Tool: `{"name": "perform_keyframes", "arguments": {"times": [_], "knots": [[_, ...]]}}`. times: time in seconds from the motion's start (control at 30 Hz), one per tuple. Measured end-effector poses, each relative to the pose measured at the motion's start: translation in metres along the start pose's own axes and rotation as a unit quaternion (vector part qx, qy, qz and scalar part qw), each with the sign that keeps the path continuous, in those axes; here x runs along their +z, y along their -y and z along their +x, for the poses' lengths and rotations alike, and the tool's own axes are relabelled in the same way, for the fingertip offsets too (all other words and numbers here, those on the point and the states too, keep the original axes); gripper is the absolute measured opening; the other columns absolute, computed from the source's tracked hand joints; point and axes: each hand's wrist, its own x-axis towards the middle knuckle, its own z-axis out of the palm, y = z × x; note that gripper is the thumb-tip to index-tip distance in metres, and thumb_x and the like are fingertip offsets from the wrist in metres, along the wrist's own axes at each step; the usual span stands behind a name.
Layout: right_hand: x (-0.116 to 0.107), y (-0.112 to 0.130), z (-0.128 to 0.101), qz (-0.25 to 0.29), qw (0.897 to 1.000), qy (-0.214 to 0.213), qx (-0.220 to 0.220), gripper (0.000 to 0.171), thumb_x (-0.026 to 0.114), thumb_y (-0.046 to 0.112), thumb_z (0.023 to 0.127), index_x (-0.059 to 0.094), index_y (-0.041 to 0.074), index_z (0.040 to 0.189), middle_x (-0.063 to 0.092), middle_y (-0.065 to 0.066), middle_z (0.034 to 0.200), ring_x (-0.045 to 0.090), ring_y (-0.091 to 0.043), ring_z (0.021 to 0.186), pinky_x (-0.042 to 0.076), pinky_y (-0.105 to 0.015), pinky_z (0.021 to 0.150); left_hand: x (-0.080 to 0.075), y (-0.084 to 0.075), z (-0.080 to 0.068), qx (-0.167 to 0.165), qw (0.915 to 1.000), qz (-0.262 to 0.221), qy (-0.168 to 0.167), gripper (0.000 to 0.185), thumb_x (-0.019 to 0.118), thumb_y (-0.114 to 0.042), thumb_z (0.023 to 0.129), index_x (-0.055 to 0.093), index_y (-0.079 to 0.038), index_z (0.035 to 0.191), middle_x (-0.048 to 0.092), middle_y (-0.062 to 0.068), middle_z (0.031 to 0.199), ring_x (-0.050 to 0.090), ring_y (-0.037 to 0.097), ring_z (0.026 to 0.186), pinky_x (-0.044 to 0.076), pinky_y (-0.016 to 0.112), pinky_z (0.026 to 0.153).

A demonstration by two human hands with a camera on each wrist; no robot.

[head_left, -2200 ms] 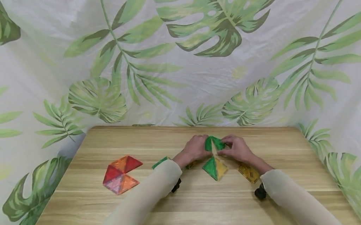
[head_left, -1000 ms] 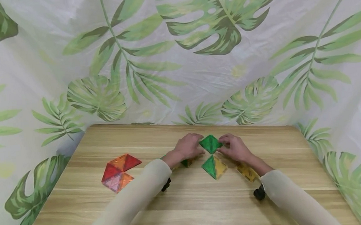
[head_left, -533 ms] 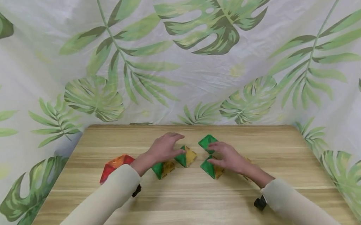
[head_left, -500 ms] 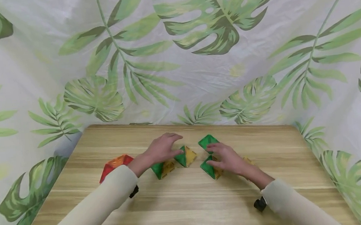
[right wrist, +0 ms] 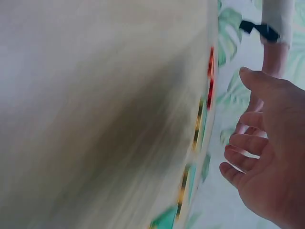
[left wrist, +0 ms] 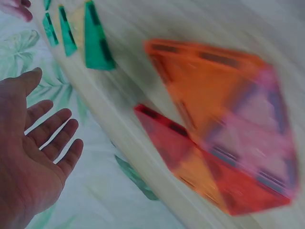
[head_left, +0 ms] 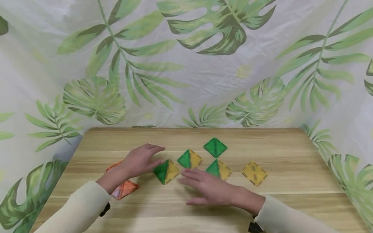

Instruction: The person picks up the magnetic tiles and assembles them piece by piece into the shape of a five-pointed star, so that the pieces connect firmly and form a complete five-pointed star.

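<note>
Head view: the left hand (head_left: 140, 160) and right hand (head_left: 210, 187) each have an empty grip, fingers extended near the green-and-yellow tile pair (head_left: 166, 173) just below frame centre, which a low sweep could knock apart.

Curtained-off work spot, rm type unclear: wood-grain tbl (head_left: 188, 222) w/ leaf-print cloth (head_left: 157, 75) behind & both sides.
</note>
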Motion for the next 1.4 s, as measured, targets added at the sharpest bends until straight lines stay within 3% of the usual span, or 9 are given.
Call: {"name": "perform_keyframes", "arguments": {"times": [0.27,0.5,0.8,1.0,1.2,1.4], "knots": [[0.021,0.032,0.027,-0.073,0.995,0.059,-0.043,0.084,0.052,0.064,0.105,0.034,0.010,0.166,0.032,-0.019,0.170,0.032,-0.037,0.157,0.032,-0.044,0.126,0.000,0.029,-0.028,0.044,0.9980,-0.009,-0.044,0.049,0.077,-0.032,0.099,0.069,-0.001,0.135,0.069,0.021,0.136,0.065,0.041,0.126,0.054,0.059,0.101],[0.036,0.047,0.045,-0.064,0.992,0.102,-0.038,0.088,0.043,0.071,0.104,0.023,0.017,0.170,0.022,-0.016,0.175,0.019,-0.035,0.162,0.024,-0.042,0.130,0.002,0.053,-0.057,0.022,0.9994,-0.024,-0.015,0.050,0.072,-0.032,0.102,0.066,-0.002,0.142,0.059,0.023,0.149,0.055,0.045,0.138,0.044,0.065,0.111],[0.046,0.064,0.074,-0.048,0.987,0.149,-0.022,0.090,0.037,0.077,0.102,0.011,0.027,0.172,0.007,-0.007,0.178,0.004,-0.029,0.165,0.013,-0.039,0.132,0.001,0.083,-0.085,0.026,0.9994,-0.021,-0.001,0.054,0.071,-0.032,0.102,0.062,-0.001,0.146,0.056,0.024,0.152,0.054,0.048,0.138,0.043,0.066,0.110],[0.051,0.075,0.095,-0.059,0.982,0.176,-0.020,0.091,0.034,0.079,0.101,0.005,0.030,0.172,0.000,-0.002,0.179,-0.002,-0.023,0.164,0.010,-0.036,0.132,0.001,0.093,-0.095,0.001,0.9980,-0.046,0.044,0.055,0.066,-0.036,0.105,0.058,-0.006,0.151,0.051,0.019,0.159,0.049,0.046,0.143,0.043,0.065,0.111],[0.055,0.078,0.109,-0.082,0.981,0.177,-0.016,0.093,0.034,0.080,0.100,0.006,0.028,0.172,0.000,-0.004,0.179,0.000,-0.025,0.164,0.011,-0.036,0.132,-0.001,0.091,-0.095,-0.026,0.9945,-0.067,0.077,0.056,0.061,-0.042,0.108,0.058,-0.010,0.153,0.048,0.015,0.162,0.046,0.045,0.146,0.042,0.067,0.111],[0.062,0.079,0.117,-0.090,0.977,0.193,-0.008,0.094,0.033,0.081,0.100,0.003,0.029,0.172,-0.002,0.001,0.178,-0.004,-0.019,0.164,0.013,-0.037,0.132,0.002,0.091,-0.093,-0.029,0.9942,-0.068,0.078,0.054,0.061,-0.042,0.108,0.060,-0.010,0.151,0.050,0.015,0.161,0.046,0.044,0.146,0.042,0.067,0.112]]}}
